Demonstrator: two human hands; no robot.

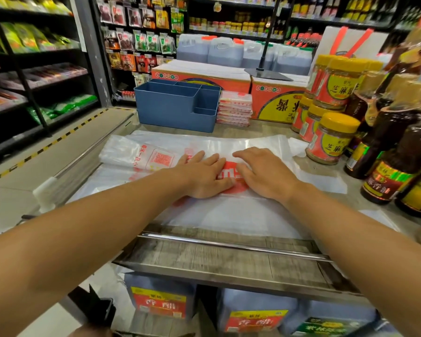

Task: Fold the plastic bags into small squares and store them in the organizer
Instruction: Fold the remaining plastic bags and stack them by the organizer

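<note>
Shop shelving crowded with packets and jars rose behind the counter (122, 122) where you worked. You had a plastic bag (229, 147) spread lengthwise across that counter, and you laid both palms on its middle, probably to flatten it and press the air out so a fold would hold. Your left hand (202, 176) lay with fingers straight and slightly spread, pressing on the red print; your right hand (265, 173) lay just beside it, fingers likewise extended and flat, gripping nothing. Beyond the bag stood the blue organizer (175, 105), its visible compartments apparently not yet holding anything, within easy reach for stowing. Just right of the organizer sat a stack of folded squares (233, 108), seemingly waiting to go in. Sauce jars (331, 139) crowded the bag's right end.
</note>
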